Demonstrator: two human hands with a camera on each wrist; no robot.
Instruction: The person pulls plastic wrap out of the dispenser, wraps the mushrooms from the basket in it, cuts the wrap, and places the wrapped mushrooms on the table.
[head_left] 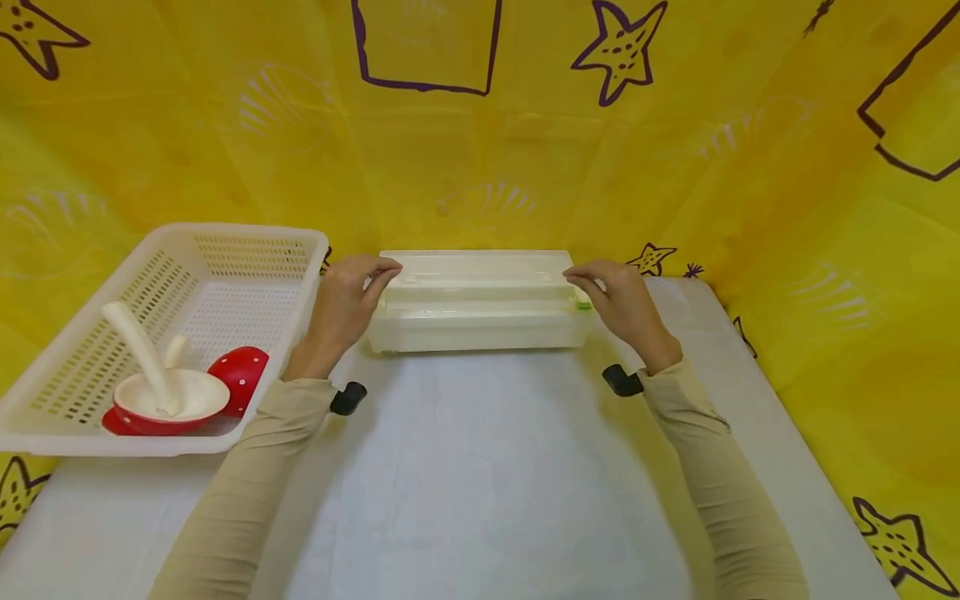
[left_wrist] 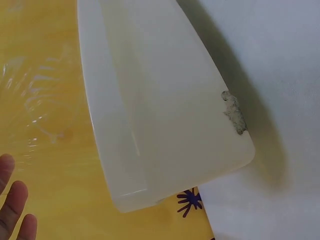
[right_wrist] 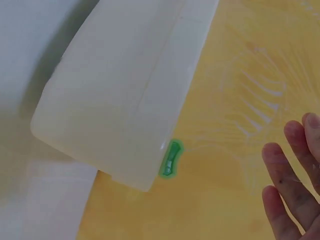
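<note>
A long white cling film dispenser [head_left: 480, 329] stands at the back of the table, with a green slider [head_left: 583, 306] at its right end. My left hand [head_left: 343, 300] is at the dispenser's left end, thumb and forefinger pinched together. At the right end my right hand [head_left: 618, 300] pinches in the same way. Clear cling film [left_wrist: 45, 100] shows faintly in the wrist views, with creases running towards each hand. The other fingers [right_wrist: 287, 180] of the right hand are spread apart. Grey residue [left_wrist: 234, 114] marks the dispenser's lower edge in the left wrist view.
On the left stands a white plastic basket [head_left: 258, 250]. It holds a red and white bowl [head_left: 206, 390] with a white spoon [head_left: 138, 350] in it, and a red dotted bowl [head_left: 242, 377]. A yellow patterned cloth [head_left: 480, 158] hangs close behind the white table [head_left: 480, 483].
</note>
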